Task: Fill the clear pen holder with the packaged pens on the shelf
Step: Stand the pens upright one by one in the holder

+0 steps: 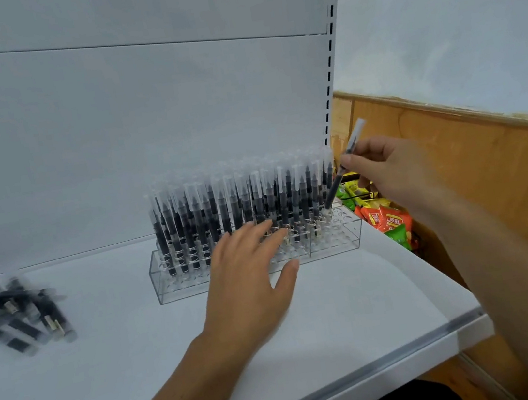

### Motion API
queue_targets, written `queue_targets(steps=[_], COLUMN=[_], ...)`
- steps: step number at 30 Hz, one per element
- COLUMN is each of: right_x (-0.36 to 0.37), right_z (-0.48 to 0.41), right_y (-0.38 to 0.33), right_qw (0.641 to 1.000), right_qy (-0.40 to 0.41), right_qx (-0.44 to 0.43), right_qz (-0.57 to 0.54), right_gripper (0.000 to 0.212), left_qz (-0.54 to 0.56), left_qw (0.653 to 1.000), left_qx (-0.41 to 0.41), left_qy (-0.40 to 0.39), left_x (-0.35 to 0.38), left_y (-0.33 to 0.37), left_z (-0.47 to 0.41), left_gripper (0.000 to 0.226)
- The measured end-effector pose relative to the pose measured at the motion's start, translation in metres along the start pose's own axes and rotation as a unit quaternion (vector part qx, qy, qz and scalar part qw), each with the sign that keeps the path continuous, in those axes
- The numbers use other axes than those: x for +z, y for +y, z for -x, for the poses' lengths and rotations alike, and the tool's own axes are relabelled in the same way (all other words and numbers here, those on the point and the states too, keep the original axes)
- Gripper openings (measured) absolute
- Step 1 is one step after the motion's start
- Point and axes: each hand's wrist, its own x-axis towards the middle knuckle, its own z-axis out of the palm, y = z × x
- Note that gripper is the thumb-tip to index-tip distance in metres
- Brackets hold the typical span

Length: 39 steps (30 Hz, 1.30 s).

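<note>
The clear pen holder (334,244) stands on the white shelf (357,305) against the back panel, with several black pens upright in it. My right hand (384,168) pinches one packaged pen (342,174), tilted, its lower tip at the holder's right end. In front of the holder's middle is my left hand (249,270), fingers straight and spread, fingertips at the holder's front row. A loose pile of packaged pens (19,315) lies at the shelf's left.
The shelf's front edge (415,348) runs diagonally at the lower right. Beyond the shelf's right end sit colourful snack bags (383,219) against a wooden wall panel (490,166). A slotted upright (331,52) bounds the back panel.
</note>
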Motion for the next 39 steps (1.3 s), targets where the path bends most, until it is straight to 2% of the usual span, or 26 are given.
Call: queue_targets(steps=[7, 16, 20, 22, 29, 34, 39], right_x=[0.01, 0.012, 0.018, 0.023, 0.028, 0.021, 0.016], right_z=[-0.01, -0.018, -0.011, -0.008, -0.008, -0.003, 0.003], right_y=[0.005, 0.002, 0.011, 0.015, 0.009, 0.004, -0.014], right_qw=[0.984, 0.976, 0.959, 0.96, 0.958, 0.937, 0.905], right_qy=[0.022, -0.001, -0.085, -0.109, -0.103, -0.155, -0.148], right_qx=[-0.057, -0.071, -0.033, -0.012, 0.007, 0.019, -0.003], right_qz=[0.168, 0.205, 0.27, 0.257, 0.269, 0.314, 0.399], right_gripper=[0.019, 0.021, 0.023, 0.023, 0.019, 0.02, 0.018], left_qz=[-0.054, -0.056, -0.057, -0.058, -0.062, -0.045, -0.011], left_qw=[0.998, 0.998, 0.998, 0.998, 0.998, 0.997, 0.999], left_qx=[0.017, 0.018, 0.018, 0.019, 0.018, 0.037, 0.042], left_qy=[-0.006, 0.002, 0.005, 0.002, -0.005, -0.044, -0.033], left_x=[-0.001, 0.001, 0.001, 0.001, -0.001, -0.008, -0.042], left_y=[0.002, 0.001, 0.001, 0.001, 0.001, -0.004, -0.018], left_z=[0.004, 0.003, 0.002, 0.002, 0.002, 0.004, 0.012], left_gripper=[0.053, 0.052, 0.052, 0.052, 0.054, 0.057, 0.049])
